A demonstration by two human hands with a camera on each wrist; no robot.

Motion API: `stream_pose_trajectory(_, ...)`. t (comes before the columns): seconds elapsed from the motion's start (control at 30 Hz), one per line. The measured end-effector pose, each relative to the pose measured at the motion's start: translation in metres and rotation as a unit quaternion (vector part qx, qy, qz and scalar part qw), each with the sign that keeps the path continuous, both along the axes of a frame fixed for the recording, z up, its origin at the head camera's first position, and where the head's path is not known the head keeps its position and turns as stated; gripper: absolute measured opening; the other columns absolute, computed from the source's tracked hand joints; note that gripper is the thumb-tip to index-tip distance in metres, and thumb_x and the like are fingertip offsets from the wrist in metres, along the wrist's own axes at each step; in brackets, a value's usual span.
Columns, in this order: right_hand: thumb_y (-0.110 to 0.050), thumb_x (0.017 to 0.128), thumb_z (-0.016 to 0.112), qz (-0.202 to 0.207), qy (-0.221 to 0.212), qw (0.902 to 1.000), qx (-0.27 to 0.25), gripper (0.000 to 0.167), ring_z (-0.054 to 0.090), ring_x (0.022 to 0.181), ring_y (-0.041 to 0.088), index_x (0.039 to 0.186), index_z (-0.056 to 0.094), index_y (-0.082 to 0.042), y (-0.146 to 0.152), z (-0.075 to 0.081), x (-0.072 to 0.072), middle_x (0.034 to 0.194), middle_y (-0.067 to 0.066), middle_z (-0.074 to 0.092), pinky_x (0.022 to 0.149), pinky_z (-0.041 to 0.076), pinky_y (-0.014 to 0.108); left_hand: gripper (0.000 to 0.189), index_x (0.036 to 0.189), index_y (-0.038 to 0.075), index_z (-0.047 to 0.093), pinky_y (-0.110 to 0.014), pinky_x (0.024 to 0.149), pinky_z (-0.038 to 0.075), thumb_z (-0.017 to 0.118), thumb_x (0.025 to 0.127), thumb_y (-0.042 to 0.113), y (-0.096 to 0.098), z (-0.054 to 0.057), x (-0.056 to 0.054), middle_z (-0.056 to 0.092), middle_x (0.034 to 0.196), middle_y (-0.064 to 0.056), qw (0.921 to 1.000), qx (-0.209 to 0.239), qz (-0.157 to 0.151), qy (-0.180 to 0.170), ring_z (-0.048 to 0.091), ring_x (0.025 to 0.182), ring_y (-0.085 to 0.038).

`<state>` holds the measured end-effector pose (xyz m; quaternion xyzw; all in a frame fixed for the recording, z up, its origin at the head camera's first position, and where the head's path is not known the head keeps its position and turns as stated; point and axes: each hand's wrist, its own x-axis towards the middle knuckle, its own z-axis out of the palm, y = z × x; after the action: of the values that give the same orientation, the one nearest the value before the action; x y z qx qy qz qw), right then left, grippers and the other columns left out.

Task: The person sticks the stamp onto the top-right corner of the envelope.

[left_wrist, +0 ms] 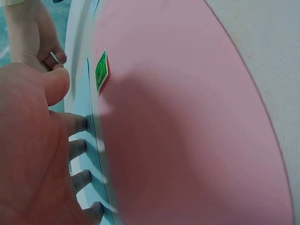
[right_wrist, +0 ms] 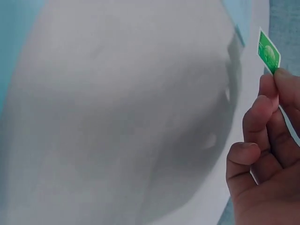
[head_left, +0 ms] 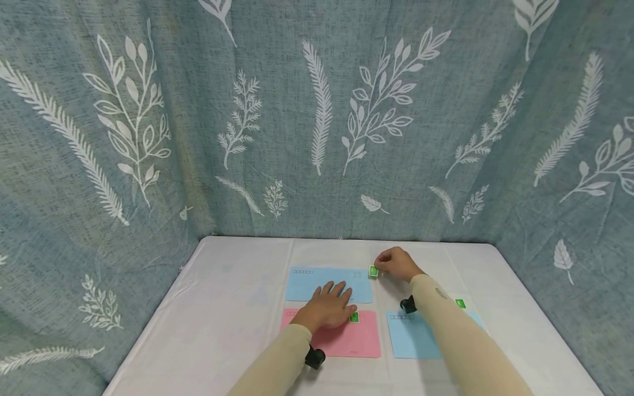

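Observation:
My right hand pinches a green stamp between thumb and fingertips, at the right end of the far blue envelope. In the right wrist view the stamp stands out from the fingertips by one corner. The spread fingers of my left hand rest on the far blue envelope's lower part. That hand's palm and wrist are over a pink envelope, covering its left part. Another green stamp sits on the pink envelope, close to the left thumb.
Right of the pink envelope lies another blue envelope, partly behind the right forearm. A green stamp is at its upper right; the arm hides how they meet. Everything lies on a white-covered table, with patterned curtains behind and at both sides.

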<state>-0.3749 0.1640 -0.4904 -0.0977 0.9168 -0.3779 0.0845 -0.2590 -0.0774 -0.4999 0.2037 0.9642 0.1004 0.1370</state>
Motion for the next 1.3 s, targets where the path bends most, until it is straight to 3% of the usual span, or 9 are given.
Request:
stream_pose_trajectory(0.23,-0.013,0.106,0.071,0.015,-0.004,0.9998,-0.016,0.014,0.067,0.086,0.018,0.104,0.082,-0.004,-0.018,0.0,-0.002,0.095,0.002,0.076,0.083,0.056,0.039,0.065,0.17,0.016,0.04,-0.056,0.128,0.023,0.042,0.116,0.053,0.0,-0.001,-0.001,0.031,0.176,-0.006,1.0,-0.002,0.001,0.008,0.025,0.162,-0.035)
stream_pose_trajectory(0.47,-0.013,0.105,0.072,0.034,0.015,0.9991,-0.02,0.013,0.066,0.086,0.017,0.101,0.083,-0.006,-0.033,-0.009,-0.006,0.092,-0.001,0.076,0.085,0.056,0.04,0.063,0.167,0.018,0.044,-0.056,0.125,0.029,0.043,0.115,0.054,0.005,-0.001,-0.001,0.034,0.174,-0.005,0.9989,-0.035,0.001,0.032,0.031,0.159,-0.033)
stream_pose_trajectory(0.7,-0.011,0.104,0.073,0.029,0.007,0.9994,-0.017,0.013,0.064,0.081,0.016,0.098,0.083,-0.006,-0.042,-0.015,-0.008,0.089,-0.001,0.074,0.08,0.054,0.035,0.067,0.169,0.021,0.042,-0.059,0.123,0.03,0.039,0.115,0.06,0.009,-0.008,0.0,0.026,0.178,-0.005,0.997,-0.059,0.001,0.05,0.029,0.159,-0.034)
stream_pose_trajectory(0.9,-0.012,0.104,0.072,0.046,0.028,0.9984,-0.016,0.014,0.064,0.082,0.017,0.097,0.084,-0.008,-0.049,-0.019,-0.016,0.09,-0.001,0.075,0.081,0.054,0.037,0.066,0.167,0.024,0.044,-0.063,0.121,0.03,0.036,0.114,0.062,0.01,-0.009,-0.005,0.023,0.179,-0.002,0.9959,-0.058,0.001,0.069,0.031,0.157,-0.036)
stream_pose_trajectory(1.3,-0.01,0.103,0.074,0.043,0.04,0.9982,-0.012,0.015,0.063,0.082,0.017,0.092,0.083,-0.009,-0.055,-0.026,-0.018,0.085,-0.002,0.074,0.083,0.055,0.041,0.07,0.165,0.024,0.045,-0.063,0.12,0.031,0.038,0.111,0.068,0.012,-0.006,-0.007,0.027,0.178,-0.003,0.9967,-0.061,0.003,0.054,0.032,0.155,-0.035)
